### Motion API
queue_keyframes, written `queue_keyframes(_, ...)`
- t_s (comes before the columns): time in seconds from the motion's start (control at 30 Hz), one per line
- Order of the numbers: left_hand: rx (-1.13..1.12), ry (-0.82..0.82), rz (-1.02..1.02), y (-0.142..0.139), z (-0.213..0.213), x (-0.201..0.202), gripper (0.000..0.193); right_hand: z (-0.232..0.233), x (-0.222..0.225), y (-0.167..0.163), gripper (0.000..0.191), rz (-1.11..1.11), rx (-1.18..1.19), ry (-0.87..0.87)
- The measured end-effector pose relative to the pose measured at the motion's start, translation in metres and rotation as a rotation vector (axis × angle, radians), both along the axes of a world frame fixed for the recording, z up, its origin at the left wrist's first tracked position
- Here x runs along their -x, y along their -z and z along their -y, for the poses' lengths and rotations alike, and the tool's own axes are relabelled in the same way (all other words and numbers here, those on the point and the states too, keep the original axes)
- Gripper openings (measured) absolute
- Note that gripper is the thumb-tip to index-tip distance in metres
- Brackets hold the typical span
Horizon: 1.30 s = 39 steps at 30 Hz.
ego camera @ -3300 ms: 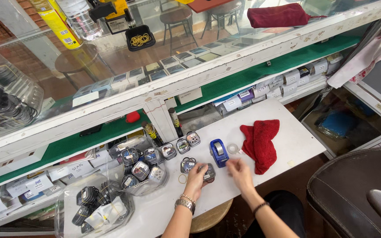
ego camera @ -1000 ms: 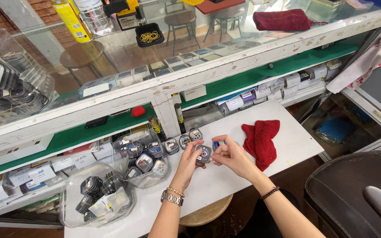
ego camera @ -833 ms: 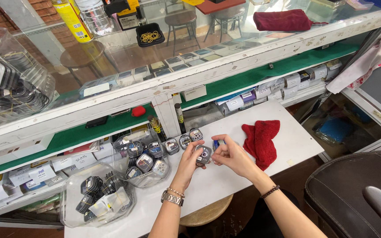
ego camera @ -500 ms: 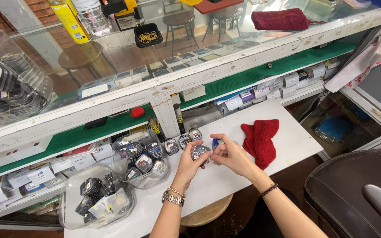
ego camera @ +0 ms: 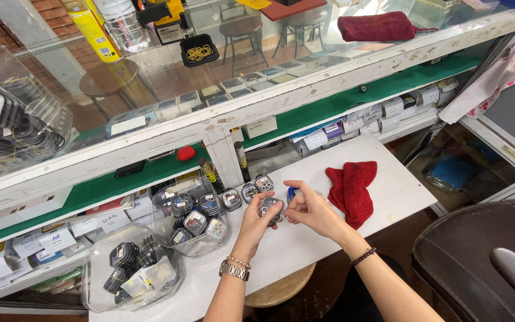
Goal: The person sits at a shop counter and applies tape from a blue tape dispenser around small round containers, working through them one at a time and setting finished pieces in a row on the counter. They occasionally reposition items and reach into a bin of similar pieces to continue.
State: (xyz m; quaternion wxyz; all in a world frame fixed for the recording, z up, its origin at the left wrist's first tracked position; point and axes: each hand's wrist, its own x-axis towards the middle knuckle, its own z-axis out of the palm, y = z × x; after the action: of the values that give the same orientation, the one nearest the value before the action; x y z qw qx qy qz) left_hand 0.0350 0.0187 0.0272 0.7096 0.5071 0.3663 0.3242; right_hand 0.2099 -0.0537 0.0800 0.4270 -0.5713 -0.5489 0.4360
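Both hands (left [ego camera: 259,217], right [ego camera: 310,210]) pinching small clear case [ego camera: 270,207], apparently grey, beside red cloth [ego camera: 351,188]

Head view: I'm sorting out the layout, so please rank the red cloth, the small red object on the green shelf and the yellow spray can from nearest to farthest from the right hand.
1. The red cloth, on the white tabletop just right of the right hand.
2. The small red object, on the green shelf, up and left.
3. The yellow spray can, on the glass counter, far upper left.
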Motion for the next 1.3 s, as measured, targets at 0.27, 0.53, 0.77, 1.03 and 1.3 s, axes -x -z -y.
queue_keyframes(0.27,-0.126,0.01,-0.027,0.001,0.002,-0.001,0.048,0.0,-0.001,-0.001,0.063,0.04,0.01,-0.008)
queue_keyframes(0.53,-0.195,-0.099,-0.144,0.001,0.008,-0.007,0.037,0.0,0.002,-0.006,0.065,0.033,0.036,-0.003)
queue_keyframes(0.77,-0.526,-0.234,-0.209,0.009,0.011,-0.011,0.037,0.0,0.006,-0.011,0.062,0.149,0.027,0.018)
queue_keyframes(1.03,-0.074,-0.198,-0.017,0.016,0.012,-0.012,0.039,-0.004,0.0,0.008,0.06,-0.071,0.019,-0.006)
queue_keyframes(1.3,0.419,-0.09,0.409,0.039,0.01,-0.012,0.041,-0.004,-0.003,0.02,0.057,-0.146,-0.021,-0.058)
